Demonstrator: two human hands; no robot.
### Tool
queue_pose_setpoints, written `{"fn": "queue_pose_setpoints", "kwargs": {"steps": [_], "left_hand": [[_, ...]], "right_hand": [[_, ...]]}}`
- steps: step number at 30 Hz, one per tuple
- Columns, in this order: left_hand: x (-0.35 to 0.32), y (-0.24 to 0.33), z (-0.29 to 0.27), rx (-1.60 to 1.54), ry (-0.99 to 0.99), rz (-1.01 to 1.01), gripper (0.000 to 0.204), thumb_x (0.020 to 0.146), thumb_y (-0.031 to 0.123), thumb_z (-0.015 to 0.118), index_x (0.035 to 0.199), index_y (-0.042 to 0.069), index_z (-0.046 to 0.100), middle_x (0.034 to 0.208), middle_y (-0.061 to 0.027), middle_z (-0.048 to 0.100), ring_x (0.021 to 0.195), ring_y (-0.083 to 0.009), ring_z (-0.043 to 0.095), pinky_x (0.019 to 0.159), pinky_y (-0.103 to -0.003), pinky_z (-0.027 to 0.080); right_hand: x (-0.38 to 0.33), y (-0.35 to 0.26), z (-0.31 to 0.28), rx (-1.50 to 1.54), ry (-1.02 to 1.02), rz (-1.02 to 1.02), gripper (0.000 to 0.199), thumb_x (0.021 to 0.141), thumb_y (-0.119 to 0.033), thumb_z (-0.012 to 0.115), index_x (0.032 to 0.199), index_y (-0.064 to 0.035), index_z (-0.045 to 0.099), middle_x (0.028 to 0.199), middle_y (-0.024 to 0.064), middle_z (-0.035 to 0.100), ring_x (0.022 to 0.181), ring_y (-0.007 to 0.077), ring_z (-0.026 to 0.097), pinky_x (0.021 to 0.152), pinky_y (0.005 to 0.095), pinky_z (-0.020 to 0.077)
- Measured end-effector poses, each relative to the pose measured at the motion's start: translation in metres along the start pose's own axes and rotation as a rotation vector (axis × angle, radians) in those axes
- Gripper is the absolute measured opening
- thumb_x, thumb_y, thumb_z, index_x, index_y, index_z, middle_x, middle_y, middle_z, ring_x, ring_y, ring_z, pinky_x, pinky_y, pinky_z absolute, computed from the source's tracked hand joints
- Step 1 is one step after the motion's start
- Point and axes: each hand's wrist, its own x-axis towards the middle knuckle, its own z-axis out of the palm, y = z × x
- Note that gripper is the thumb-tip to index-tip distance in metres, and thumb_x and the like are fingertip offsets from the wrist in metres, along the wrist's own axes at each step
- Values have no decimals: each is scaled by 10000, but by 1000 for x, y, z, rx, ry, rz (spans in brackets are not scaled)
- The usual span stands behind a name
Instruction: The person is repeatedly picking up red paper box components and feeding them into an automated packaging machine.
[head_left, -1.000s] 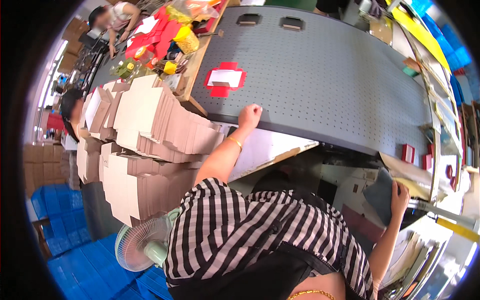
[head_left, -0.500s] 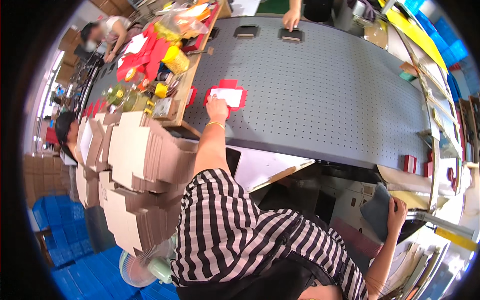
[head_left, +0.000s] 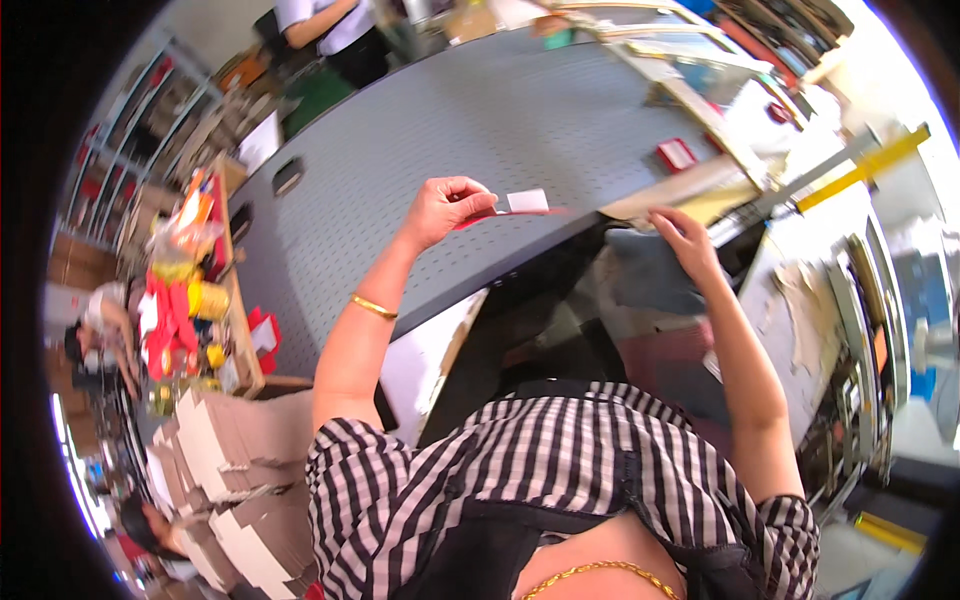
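Observation:
My left hand [head_left: 450, 208], a gold bangle on its wrist, pinches a thin red cardboard piece with a white panel [head_left: 527, 201] between thumb and fingers. The piece is seen nearly edge-on and blurred, just over the near side of the grey perforated table [head_left: 430, 140]. My right hand [head_left: 687, 243] is at the upper edge of a grey cloth-like thing [head_left: 650, 275], its fingers stretched and apart. Whether it touches the cloth is hard to see. Nearest to that hand on the table is a small red box with a white inside [head_left: 677, 154].
Flat red pieces [head_left: 263, 338] lie by the wooden side table [head_left: 245, 350] at left. Cardboard stacks [head_left: 255, 450] stand at lower left. A metal frame [head_left: 690, 95] borders the table's right end. One person [head_left: 340, 40] stands beyond the far edge; others are at left.
The view has turned to the right. My left hand has lifted the red piece off the table and carried it rightward. My right hand's fingers have loosened at the grey cloth.

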Motion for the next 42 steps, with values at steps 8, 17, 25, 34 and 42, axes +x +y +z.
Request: {"fn": "queue_pose_setpoints", "kwargs": {"steps": [8, 17, 25, 34, 42], "left_hand": [[10, 165, 186, 414, -456, 494, 86, 799, 104, 755, 844, 35, 731, 788, -32, 665, 736, -120, 564, 679, -250, 450], [35, 216, 388, 340, -1158, 597, 112, 751, 97, 792, 807, 35, 718, 856, -73, 677, 844, -180, 623, 793, -313, 486], [81, 207, 575, 557, -1220, 940, 490, 644, 293, 882, 1043, 121, 655, 1230, -94, 551, 1208, -268, 458, 1046, -428, 352], [187, 218, 779, 159, -1142, 640, 796, 711, 295, 855, 1357, 78, 444, 1283, -134, 557, 1161, -247, 540, 1000, -383, 438], [241, 271, 844, 278, -1083, 1127, 975, 658, 366, 871, 1457, 152, 356, 1176, -138, 615, 1165, -267, 546, 1051, -400, 392]], "right_hand": [[-94, -47, -87, 235, -103, -207, 618, 890, -416, 660, 1383, -82, 496, 1362, 122, 540, 1262, 221, 489, 1074, 384, 351], [-255, 5, -227, 370, -13, -52, 770, 805, -481, 734, 1422, -119, 448, 1391, 154, 479, 1307, 283, 411, 1103, 408, 307], [-347, 36, -334, -223, 579, 157, 965, 662, -447, 851, 1436, -83, 405, 1295, 150, 542, 1287, 312, 407, 1087, 419, 340], [-345, 173, -510, 215, 710, 340, 956, 719, -336, 837, 1464, -30, 322, 1325, 216, 506, 1216, 281, 506, 1020, 383, 425], [-316, 182, -610, -380, 709, 141, 894, 749, -146, 821, 1480, -79, 311, 1387, 134, 486, 1261, 235, 497, 1129, 406, 309]]}}
